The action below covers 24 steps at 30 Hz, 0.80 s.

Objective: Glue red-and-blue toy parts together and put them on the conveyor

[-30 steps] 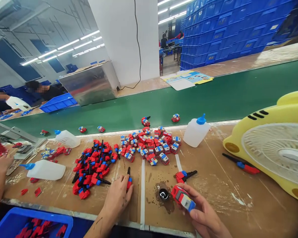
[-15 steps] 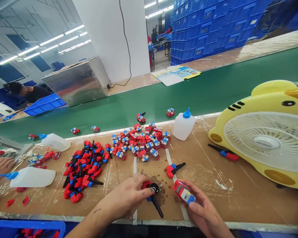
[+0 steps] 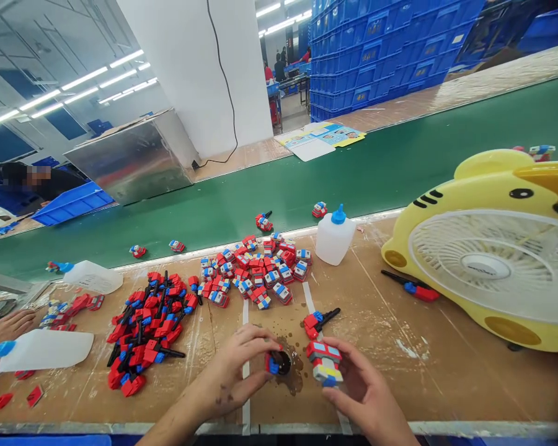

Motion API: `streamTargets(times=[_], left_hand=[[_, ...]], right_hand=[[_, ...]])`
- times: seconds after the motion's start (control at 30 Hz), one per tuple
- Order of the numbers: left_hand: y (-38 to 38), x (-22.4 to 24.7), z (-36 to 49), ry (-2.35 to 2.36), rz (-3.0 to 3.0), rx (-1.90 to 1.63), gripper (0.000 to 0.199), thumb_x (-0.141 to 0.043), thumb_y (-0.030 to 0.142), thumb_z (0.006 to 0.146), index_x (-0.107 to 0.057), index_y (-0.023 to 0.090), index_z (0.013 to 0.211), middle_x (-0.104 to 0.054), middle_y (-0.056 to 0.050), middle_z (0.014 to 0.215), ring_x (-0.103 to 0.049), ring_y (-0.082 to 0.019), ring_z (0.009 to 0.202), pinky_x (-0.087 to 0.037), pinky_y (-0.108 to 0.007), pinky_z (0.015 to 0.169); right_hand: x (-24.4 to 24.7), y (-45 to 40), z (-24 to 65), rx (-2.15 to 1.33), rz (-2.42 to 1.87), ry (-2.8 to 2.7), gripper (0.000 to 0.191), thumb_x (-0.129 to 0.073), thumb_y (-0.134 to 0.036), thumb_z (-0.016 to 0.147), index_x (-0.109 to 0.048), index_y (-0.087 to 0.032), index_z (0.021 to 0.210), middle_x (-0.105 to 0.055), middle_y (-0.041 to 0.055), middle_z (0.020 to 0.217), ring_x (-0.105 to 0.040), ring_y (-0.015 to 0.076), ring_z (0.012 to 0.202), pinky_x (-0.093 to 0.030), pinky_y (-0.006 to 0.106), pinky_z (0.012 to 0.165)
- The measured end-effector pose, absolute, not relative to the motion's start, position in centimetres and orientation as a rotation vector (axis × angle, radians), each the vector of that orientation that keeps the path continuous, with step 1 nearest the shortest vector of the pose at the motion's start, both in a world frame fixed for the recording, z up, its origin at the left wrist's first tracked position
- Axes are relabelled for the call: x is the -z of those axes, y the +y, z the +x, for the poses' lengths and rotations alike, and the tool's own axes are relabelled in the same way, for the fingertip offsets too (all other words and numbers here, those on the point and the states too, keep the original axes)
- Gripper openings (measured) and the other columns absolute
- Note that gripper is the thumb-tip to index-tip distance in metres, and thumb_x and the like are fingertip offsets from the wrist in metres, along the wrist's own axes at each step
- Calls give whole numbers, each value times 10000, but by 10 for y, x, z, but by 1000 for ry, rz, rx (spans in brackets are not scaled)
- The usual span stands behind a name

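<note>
My left hand (image 3: 237,371) pinches a small red, blue and black toy part (image 3: 273,364) beside a small round dark cup (image 3: 284,363). The fingers cover much of that part. Wet spots surround the cup on the brown tabletop. In my right hand (image 3: 369,390) is a red, white, blue and yellow toy vehicle body (image 3: 324,362), held between thumb and fingers. Just beyond it lies a red and blue part with a black rod (image 3: 317,323). A heap of similar black-rod parts (image 3: 155,328) is to the left, and a heap of vehicle bodies (image 3: 255,269) lies farther back.
A white squeeze bottle (image 3: 335,238) stands behind the bodies; two more bottles (image 3: 46,350) lie at left. A yellow fan (image 3: 483,260) fills the right side. Behind runs a green conveyor belt (image 3: 223,214) carrying several toys. Another person's hand (image 3: 12,325) is at far left.
My left hand has lifted and turned the black-rod part, so its rod no longer points toward me. My right hand has turned the vehicle body and brought it slightly left. The view has shifted.
</note>
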<state>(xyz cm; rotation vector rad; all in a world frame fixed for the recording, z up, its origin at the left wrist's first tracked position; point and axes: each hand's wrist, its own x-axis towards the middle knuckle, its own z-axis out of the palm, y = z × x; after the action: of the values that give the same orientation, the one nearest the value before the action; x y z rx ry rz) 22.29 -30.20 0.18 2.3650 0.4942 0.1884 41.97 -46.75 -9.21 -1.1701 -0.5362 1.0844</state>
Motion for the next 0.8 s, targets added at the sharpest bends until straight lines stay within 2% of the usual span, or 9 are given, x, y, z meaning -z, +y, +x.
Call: streamTargets(times=[0.13, 0.27, 0.37, 0.47, 0.53, 0.6, 0.67, 0.73, 0.8], left_hand=[[-305, 15, 216, 697, 1988, -430, 352, -669, 413, 892, -672, 211, 1181, -668, -111, 1224, -603, -267, 1176, -480, -357, 1036], [-304, 24, 213, 683, 1966, -430, 392, -708, 431, 859, -690, 232, 1196, -685, -108, 1231, -607, -277, 1191, -471, -388, 1062], [-305, 33, 213, 674, 1921, -504, 420, -712, 430, 858, -690, 258, 1241, -686, -106, 1264, -603, -285, 1225, -467, -421, 1083], [-316, 49, 223, 738, 1730, -623, 434, -657, 446, 893, -676, 228, 1267, -654, -125, 1320, -607, -300, 1237, -496, -436, 1068], [-326, 60, 238, 754, 1602, -731, 560, -673, 439, 875, -576, 199, 1371, -602, -147, 1381, -580, -314, 1274, -493, -437, 1079], [-333, 63, 257, 774, 1560, -836, 770, -710, 390, 840, -369, 202, 1503, -540, -160, 1442, -533, -312, 1323, -481, -435, 1094], [-327, 56, 276, 868, 1596, -909, 904, -709, 331, 825, -186, 226, 1555, -514, -159, 1462, -539, -294, 1318, -506, -424, 1066], [-303, 39, 292, 937, 1669, -937, 924, -708, 306, 814, -160, 226, 1553, -547, -153, 1422, -586, -284, 1261, -543, -397, 1013], [-262, 15, 305, 939, 1813, -903, 904, -732, 302, 795, -221, 200, 1533, -601, -137, 1350, -627, -274, 1193, -546, -366, 989]], right_hand=[[90, -457, 416, -1041, -1295, -824, 538, -805, -290, 749, -629, -300, 1258, -649, 110, 1316, -604, 336, 1200, -454, 483, 1052], [80, -446, 418, -868, -1406, -1156, 537, -804, -277, 756, -636, -322, 1263, -658, 97, 1309, -592, 357, 1220, -477, 478, 1034], [70, -439, 419, -700, -1428, -1351, 536, -787, -243, 774, -627, -335, 1277, -684, 79, 1272, -619, 339, 1191, -510, 437, 1010], [65, -428, 414, -534, -1431, -1398, 547, -742, -184, 802, -608, -351, 1305, -694, 74, 1227, -647, 324, 1135, -544, 414, 961], [65, -417, 406, -400, -1441, -1404, 598, -717, -152, 805, -581, -350, 1353, -688, 90, 1214, -649, 331, 1112, -553, 433, 942], [63, -405, 398, -271, -1424, -1423, 647, -667, -117, 820, -532, -339, 1412, -677, 107, 1220, -650, 330, 1097, -559, 448, 926], [54, -393, 396, -183, -1404, -1436, 668, -608, -83, 840, -487, -325, 1451, -668, 116, 1235, -649, 319, 1099, -555, 449, 929], [34, -383, 409, -174, -1396, -1453, 668, -642, -118, 836, -473, -299, 1457, -649, 119, 1276, -631, 321, 1134, -544, 441, 944], [6, -371, 443, -180, -1440, -1406, 616, -720, -245, 819, -516, -266, 1401, -649, 116, 1265, -629, 321, 1121, -544, 421, 927]])
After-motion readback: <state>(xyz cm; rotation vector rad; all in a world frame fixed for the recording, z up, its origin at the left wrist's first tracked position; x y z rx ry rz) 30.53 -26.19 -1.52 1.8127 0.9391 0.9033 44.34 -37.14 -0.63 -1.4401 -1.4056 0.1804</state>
